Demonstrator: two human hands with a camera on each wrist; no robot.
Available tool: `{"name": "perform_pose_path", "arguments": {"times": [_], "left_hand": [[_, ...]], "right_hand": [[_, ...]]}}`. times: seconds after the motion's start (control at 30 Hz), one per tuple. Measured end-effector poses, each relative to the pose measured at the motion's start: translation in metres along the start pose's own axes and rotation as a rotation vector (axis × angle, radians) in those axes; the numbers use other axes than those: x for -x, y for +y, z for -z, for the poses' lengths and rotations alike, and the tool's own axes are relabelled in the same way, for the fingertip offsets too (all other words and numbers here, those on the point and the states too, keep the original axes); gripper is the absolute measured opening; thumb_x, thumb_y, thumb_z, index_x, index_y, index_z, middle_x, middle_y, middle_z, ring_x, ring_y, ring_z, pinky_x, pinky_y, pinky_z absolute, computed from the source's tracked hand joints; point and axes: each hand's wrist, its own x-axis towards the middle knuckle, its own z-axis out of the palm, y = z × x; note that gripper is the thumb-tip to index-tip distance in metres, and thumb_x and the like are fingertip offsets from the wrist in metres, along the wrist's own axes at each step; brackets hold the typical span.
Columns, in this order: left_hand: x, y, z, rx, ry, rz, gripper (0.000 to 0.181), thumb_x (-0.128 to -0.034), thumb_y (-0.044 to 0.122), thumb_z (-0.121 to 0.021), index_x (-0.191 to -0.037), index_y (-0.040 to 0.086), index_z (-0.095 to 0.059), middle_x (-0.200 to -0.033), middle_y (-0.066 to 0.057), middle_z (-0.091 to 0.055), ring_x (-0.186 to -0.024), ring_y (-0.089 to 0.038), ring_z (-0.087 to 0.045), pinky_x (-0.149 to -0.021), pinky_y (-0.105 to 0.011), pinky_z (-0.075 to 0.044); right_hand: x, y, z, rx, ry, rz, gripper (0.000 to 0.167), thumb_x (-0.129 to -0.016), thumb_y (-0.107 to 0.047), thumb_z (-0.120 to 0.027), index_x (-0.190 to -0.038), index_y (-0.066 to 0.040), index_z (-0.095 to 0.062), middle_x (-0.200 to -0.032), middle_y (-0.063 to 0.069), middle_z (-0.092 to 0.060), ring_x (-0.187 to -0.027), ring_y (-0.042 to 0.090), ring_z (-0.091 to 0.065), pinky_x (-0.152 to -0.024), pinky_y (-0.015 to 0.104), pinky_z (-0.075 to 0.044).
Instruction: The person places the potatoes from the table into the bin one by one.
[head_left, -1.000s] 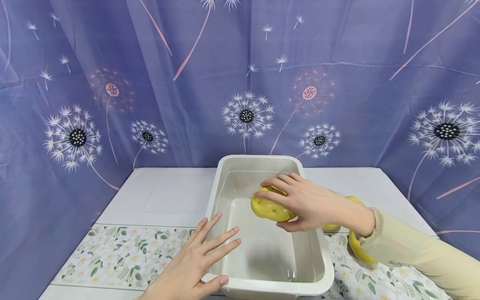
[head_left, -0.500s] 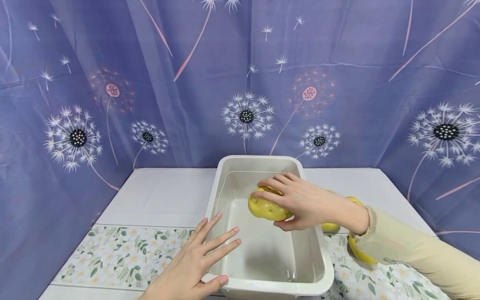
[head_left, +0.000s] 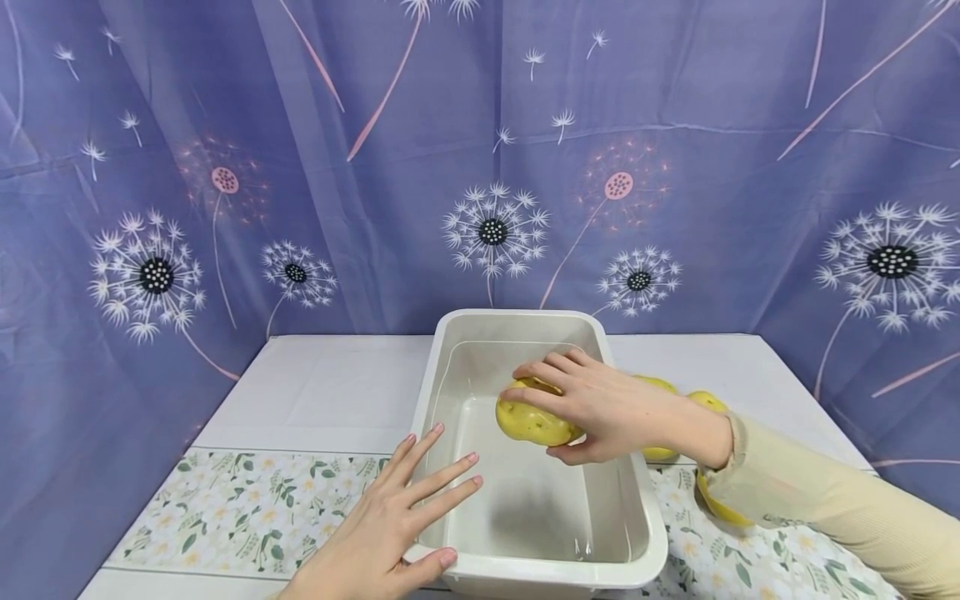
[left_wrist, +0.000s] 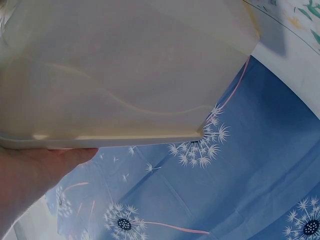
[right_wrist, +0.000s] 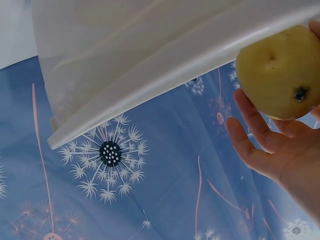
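Note:
A yellow potato (head_left: 534,423) with small dimples is held over the white plastic basin (head_left: 656,533) by my right hand (head_left: 600,404). The fingers lie over its top and far side, with the thumb at the near side. In the right wrist view the potato (right_wrist: 277,75) shows a dark spot, and the fingertips curve against it beside the basin's rim (right_wrist: 95,120). My left hand (head_left: 386,508) spreads its straight fingers over the basin's near left corner, thumb on the rim. Much of the left wrist view is filled by the basin wall (left_wrist: 115,80), above the thumb.
Several more yellow potatoes lie right of the basin, partly hidden by my right arm: one near the rim (head_left: 660,454), one behind the wrist (head_left: 707,401), one by the sleeve (head_left: 722,504). A floral cloth strip (head_left: 247,508) crosses the white table (head_left: 337,383). A purple dandelion curtain (head_left: 390,208) hangs behind.
My right hand has shifted slightly left with the potato, then a touch lower, uncovering more of the potatoes beside the basin. The left hand and basin have not moved.

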Motion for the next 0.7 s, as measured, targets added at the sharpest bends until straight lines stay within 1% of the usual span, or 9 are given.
{"name": "perform_pose_path", "arguments": {"times": [0.17,0.47,0.7], "left_hand": [[0.0,0.0,0.0,0.008,-0.005,0.005,0.049,-0.092,0.045,-0.033,-0.135,0.022,-0.039,-0.142,0.004,-0.037,-0.136,-0.034,-0.018,-0.113,-0.034,0.003],[0.0,0.0,0.0,0.008,-0.006,0.006,0.05,-0.0921,0.046,-0.032,-0.135,0.022,-0.039,-0.142,0.004,-0.037,-0.136,-0.034,-0.018,-0.113,-0.033,0.004],[0.001,0.0,0.0,0.008,-0.007,0.014,0.049,-0.0921,0.046,-0.032,-0.135,0.023,-0.039,-0.142,0.005,-0.037,-0.136,-0.034,-0.018,-0.113,-0.033,0.004]], "right_hand": [[0.0,0.0,-0.001,0.003,0.007,0.003,0.071,-0.063,-0.04,-0.07,-0.125,-0.017,-0.045,-0.116,0.005,-0.051,-0.098,0.02,-0.049,-0.081,0.04,-0.041],[0.0,0.001,-0.002,-0.004,-0.014,-0.009,0.07,-0.064,-0.04,-0.07,-0.125,-0.018,-0.044,-0.116,0.005,-0.051,-0.098,0.02,-0.049,-0.081,0.039,-0.04],[0.0,0.01,-0.006,-0.029,-0.015,-0.047,0.07,-0.062,-0.038,-0.072,-0.124,-0.017,-0.046,-0.117,0.006,-0.051,-0.102,0.022,-0.05,-0.085,0.041,-0.042]]}}
